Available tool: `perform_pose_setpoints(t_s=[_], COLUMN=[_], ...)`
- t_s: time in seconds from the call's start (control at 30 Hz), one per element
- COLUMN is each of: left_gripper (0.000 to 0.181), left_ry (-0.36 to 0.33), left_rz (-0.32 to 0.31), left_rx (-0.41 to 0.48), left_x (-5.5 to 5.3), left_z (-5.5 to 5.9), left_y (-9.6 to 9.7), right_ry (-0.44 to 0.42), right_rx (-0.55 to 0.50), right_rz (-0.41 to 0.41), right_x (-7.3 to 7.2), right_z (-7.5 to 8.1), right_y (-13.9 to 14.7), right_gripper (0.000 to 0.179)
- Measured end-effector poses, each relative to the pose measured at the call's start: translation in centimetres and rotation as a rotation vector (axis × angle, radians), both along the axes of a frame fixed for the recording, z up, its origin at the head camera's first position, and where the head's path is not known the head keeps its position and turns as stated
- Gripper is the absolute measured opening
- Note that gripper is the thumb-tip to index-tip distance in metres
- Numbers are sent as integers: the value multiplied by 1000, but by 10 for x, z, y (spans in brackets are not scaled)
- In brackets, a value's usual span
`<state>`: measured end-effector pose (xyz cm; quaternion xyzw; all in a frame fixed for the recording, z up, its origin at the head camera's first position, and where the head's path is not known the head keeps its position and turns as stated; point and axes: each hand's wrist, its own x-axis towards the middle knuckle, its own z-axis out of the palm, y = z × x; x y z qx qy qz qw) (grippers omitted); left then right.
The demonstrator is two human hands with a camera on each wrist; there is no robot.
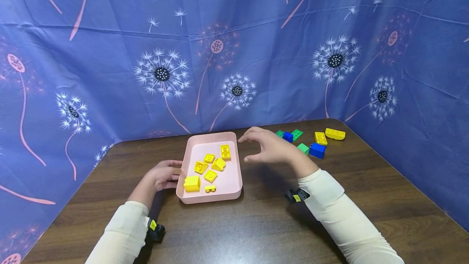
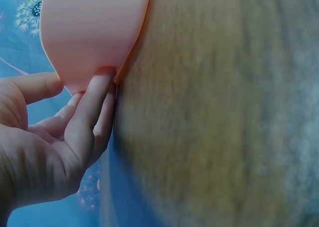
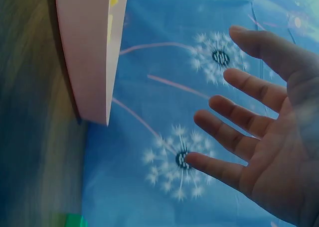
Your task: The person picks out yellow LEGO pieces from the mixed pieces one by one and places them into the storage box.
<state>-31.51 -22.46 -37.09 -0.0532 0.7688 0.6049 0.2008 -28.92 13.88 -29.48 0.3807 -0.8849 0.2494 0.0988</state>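
A pink tray (image 1: 210, 196) sits on the table with several yellow toy building bricks (image 1: 192, 183) lying loose in it. Along the tray's left side, my left hand (image 1: 164, 176) touches the outer wall. In the left wrist view, its thumb (image 2: 44, 86) is at the rim and its fairly straight fingers (image 2: 89, 100) lie against the wall lower down. My right hand (image 1: 269, 146) hovers just right of the tray, holding nothing. Its thumb and fingers are spread apart, as the right wrist view shows the palm (image 3: 279, 177) bare beside the tray wall.
Behind my right forearm lie loose bricks: green bricks (image 1: 303, 148), blue bricks (image 1: 317, 150), a yellow brick (image 1: 320, 138) and a rounded yellow brick (image 1: 335, 134). A blue dandelion-print curtain (image 1: 264, 52) hangs behind the brown wooden table (image 1: 220, 231).
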Motion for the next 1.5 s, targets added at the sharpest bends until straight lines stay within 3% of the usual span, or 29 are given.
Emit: perform_pose_setpoints(t_s=[0.27,0.77,1.1,1.27,1.37,1.5], left_gripper=[57,56,55,55,54,55], left_ry=[-18,0,-10,-9,-5,5], left_rz=[9,-6,-8,-1,8,-1], left_rx=[-9,-7,2,5,6,3], left_x=[1,2,5,6,5,4], left_z=[1,2,-1,-3,-2,1], left_y=[0,0,1,2,1,1], right_ry=[38,62,-54,-50,-15,53], right_rx=[-102,-158,-145,-137,-154,-221], right_rz=[-102,-287,-475,-545,-635,-825], right_x=[0,-9,-10,-12,-17,-25], right_z=[-3,-2,-10,-21,-30,-45], right_y=[27,75,117,138,150,165], right_gripper=[51,46,45,41,37,32])
